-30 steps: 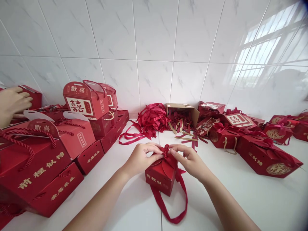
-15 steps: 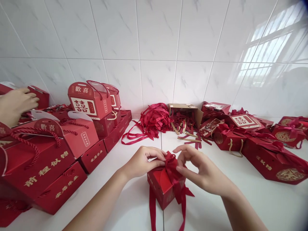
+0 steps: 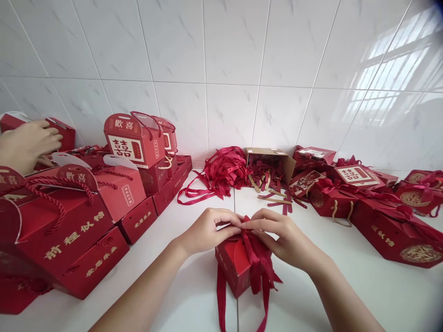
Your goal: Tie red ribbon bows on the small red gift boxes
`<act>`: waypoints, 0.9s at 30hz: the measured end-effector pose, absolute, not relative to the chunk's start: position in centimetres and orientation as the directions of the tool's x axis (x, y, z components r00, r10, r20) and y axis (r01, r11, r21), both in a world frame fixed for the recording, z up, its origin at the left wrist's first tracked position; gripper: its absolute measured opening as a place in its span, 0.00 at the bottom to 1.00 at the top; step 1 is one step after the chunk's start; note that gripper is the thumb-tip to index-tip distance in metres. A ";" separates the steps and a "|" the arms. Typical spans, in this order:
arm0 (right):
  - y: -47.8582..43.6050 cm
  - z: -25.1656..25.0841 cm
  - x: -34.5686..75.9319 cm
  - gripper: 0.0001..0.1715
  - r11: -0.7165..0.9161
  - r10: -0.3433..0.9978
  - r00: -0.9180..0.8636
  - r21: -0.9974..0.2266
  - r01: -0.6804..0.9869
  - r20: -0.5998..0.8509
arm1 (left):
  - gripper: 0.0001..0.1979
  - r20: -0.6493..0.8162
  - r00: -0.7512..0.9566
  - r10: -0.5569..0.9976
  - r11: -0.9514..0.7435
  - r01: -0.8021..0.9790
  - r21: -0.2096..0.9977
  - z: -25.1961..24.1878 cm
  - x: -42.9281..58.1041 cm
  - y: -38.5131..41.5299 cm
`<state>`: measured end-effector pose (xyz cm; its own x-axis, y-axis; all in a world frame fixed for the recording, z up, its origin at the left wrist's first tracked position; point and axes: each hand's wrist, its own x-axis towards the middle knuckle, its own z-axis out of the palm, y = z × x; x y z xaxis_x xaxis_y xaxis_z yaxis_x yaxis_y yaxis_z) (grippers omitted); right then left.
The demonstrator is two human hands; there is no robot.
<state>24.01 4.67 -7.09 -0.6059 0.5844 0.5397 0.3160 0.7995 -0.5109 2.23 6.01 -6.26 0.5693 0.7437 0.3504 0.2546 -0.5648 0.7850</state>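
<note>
A small red gift box (image 3: 232, 265) with gold lettering stands on the white tiled floor in front of me. A red ribbon (image 3: 258, 269) is gathered on its top, and its ends hang down the front to the floor. My left hand (image 3: 206, 229) pinches the ribbon at the top of the box from the left. My right hand (image 3: 282, 236) pinches the same ribbon from the right, fingertips meeting the left hand's.
Red handled gift boxes (image 3: 69, 216) are stacked at left, where another person's hand (image 3: 26, 145) rests on one. A pile of loose red ribbons (image 3: 223, 171) and an open cardboard box (image 3: 270, 163) lie by the wall. More red boxes (image 3: 387, 226) lie at right.
My right hand, lifted with spread fingers half a second ago, has come back down and pinched the ribbon beside my left hand. The ribbon ends now hang down the front of the box.
</note>
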 end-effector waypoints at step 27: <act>4.9 -9.0 23.2 0.27 0.811 0.552 -0.585 -0.544 0.213 0.594 | 0.06 0.298 0.647 0.702 -0.617 0.343 0.708 -5.9 1.5 6.0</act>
